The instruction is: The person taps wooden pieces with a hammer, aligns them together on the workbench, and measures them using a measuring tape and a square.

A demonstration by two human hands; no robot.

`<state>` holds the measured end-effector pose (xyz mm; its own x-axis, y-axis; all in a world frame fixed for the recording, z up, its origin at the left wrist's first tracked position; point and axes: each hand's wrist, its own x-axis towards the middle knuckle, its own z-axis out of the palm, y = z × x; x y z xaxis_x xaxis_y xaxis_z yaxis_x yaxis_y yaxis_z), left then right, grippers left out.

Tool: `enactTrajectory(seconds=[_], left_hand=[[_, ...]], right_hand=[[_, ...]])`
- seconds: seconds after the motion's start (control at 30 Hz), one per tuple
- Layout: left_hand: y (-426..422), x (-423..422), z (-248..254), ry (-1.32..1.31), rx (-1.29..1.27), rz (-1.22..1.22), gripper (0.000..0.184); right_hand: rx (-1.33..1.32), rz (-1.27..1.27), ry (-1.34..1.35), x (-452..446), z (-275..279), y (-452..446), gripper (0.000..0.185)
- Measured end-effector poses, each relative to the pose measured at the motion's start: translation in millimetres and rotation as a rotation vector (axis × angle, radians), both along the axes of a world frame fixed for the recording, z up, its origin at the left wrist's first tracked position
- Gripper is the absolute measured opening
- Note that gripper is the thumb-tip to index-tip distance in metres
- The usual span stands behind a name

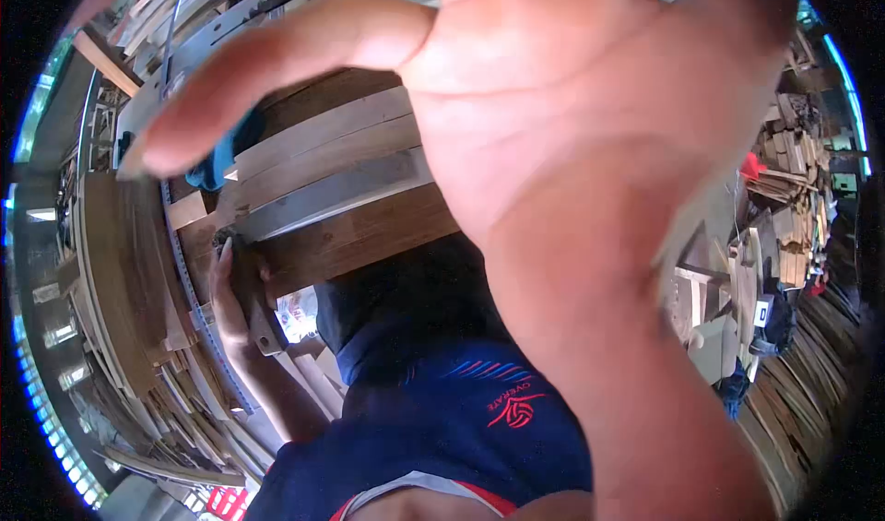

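Observation:
My right hand (572, 106) fills the upper right, very near the camera, palm towards it. One digit stretches out to the left; the other fingers run past the top edge or blur. Nothing shows in this palm. Lower left, my left hand (226, 295) grips a long dark wooden piece (253, 300) with a small hole near its lower end. Beyond that piece, a smooth grey strip (341, 194) lies alongside a brown board (359, 240) and paler boards (323, 138). My right forearm hides part of the boards.
A blue-green cloth (214, 166) lies by the boards' left end. Long planks (111, 272) stand along the left side. Stacked timber (788, 226) and thin strips (802, 383) fill the right. My dark blue shirt (442, 410) takes up the lower middle.

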<state>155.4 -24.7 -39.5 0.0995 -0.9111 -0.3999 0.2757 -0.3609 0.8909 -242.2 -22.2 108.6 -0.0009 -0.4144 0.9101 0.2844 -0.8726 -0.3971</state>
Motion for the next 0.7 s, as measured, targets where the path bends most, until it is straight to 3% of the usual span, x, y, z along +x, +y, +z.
enactTrajectory(seconds=[0.07,0.47,0.7], left_hand=[[0.4,-9.1,18.1,-0.065,-0.044,-0.058,0.032],[0.0,2.0,5.4,-0.069,-0.069,-0.11,0.035],[1.9,-17.1,24.7,-0.11,-0.022,-0.036,0.034]], right_hand=[[0.009,-0.014,0.0,0.3,-3.9,3.2,0.088],[0.046,-0.076,-0.058,11.1,-21.3,15.4,0.081],[0.056,-0.123,-0.101,27.1,-36.0,14.2,0.076]])
